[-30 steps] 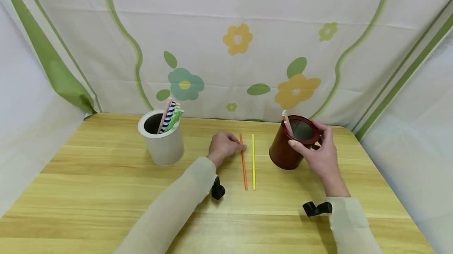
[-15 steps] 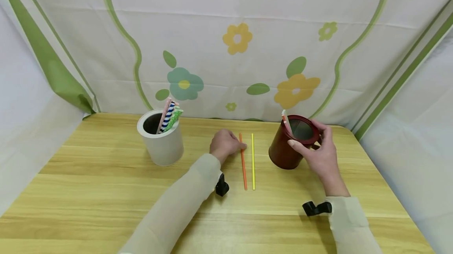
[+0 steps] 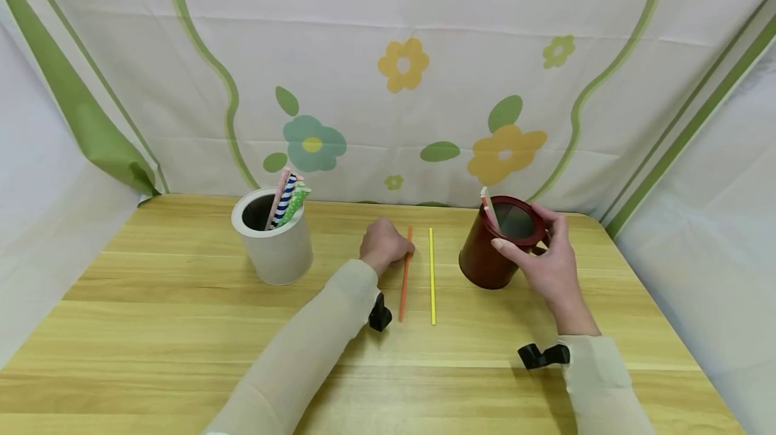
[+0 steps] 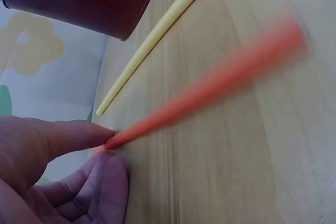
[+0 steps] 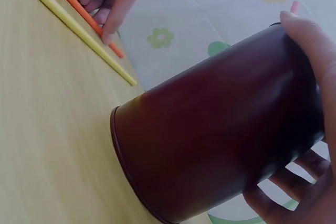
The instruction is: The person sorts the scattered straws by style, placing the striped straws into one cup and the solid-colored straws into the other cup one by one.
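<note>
My left hand (image 3: 386, 245) pinches an orange straw (image 3: 404, 290) between thumb and fingers near its far end. In the left wrist view the orange straw (image 4: 210, 87) is blurred along its near half. A yellow straw (image 3: 432, 277) lies on the table just to its right. My right hand (image 3: 548, 256) grips a dark red mug (image 3: 490, 253) round its upper part, thumb at the near side of the rim. The mug stands upright and holds a few straws (image 3: 490, 209) leaning at its left rim. Its handle is partly hidden behind my fingers.
A white canister (image 3: 279, 256) stands at the back left, with several patterned paper straws (image 3: 286, 203) leaning in it. Behind the wooden table (image 3: 151, 327) hangs a flowered white curtain (image 3: 339, 71). More white cloth flanks both sides.
The orange straw, pinched in my left hand, has swung its near end to the left, away from the yellow straw. My right hand and the mug have stayed put.
</note>
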A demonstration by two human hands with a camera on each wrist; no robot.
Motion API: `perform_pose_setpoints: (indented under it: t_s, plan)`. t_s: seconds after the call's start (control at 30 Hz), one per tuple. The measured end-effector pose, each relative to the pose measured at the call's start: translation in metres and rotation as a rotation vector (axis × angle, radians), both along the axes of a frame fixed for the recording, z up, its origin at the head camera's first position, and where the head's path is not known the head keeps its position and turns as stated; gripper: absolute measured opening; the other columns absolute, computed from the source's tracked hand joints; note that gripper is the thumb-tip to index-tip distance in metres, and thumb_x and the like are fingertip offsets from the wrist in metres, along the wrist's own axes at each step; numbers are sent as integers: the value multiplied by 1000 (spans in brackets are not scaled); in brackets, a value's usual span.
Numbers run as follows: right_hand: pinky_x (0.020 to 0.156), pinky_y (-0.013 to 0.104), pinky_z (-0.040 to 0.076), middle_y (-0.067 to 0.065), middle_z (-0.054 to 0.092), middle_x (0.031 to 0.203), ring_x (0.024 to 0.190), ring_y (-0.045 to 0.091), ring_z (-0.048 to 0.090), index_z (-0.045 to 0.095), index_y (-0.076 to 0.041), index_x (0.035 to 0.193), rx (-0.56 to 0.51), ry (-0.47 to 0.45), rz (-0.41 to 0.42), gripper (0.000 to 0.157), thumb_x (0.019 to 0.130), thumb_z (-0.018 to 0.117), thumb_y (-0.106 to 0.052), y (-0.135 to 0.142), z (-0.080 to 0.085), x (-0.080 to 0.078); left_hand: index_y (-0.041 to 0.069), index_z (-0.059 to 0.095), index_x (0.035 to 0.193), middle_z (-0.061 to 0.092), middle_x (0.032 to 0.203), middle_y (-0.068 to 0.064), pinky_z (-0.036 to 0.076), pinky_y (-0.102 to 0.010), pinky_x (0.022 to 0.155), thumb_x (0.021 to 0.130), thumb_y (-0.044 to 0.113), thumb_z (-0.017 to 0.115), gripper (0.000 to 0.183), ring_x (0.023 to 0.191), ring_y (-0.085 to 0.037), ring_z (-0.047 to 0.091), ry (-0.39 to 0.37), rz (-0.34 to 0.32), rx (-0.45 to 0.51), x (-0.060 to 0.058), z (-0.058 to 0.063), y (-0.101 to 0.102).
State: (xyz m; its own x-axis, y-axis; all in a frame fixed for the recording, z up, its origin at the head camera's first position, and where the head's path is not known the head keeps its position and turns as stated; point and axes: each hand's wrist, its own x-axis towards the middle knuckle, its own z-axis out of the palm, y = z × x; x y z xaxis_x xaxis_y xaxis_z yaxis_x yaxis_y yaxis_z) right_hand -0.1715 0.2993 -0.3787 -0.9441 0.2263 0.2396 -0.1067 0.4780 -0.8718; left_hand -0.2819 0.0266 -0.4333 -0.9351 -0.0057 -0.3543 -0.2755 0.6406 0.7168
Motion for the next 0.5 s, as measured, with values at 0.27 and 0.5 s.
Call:
perform_pose_setpoints:
  t_s: [0.27, 0.5]
  plan:
    - [88, 10, 50, 5, 45, 160, 136, 20, 51, 29, -26, 165, -29, -87, 36, 95, 91, 89, -30, 2, 9, 4, 11, 74, 67, 71, 59, -5, 50, -29, 44, 87, 21, 87, 27, 47, -17, 66, 4, -20, 38, -3, -5, -1]
    - [90, 11, 47, 7, 42, 162, 142, 25, 47, 26, -26, 167, -47, -135, 61, 97, 92, 88, -31, 3, 15, 6, 6, 74, 68, 67, 58, -4, 55, -28, 51, 91, 15, 83, 27, 50, -17, 67, 47, 21, 67, 23, 24, -2]
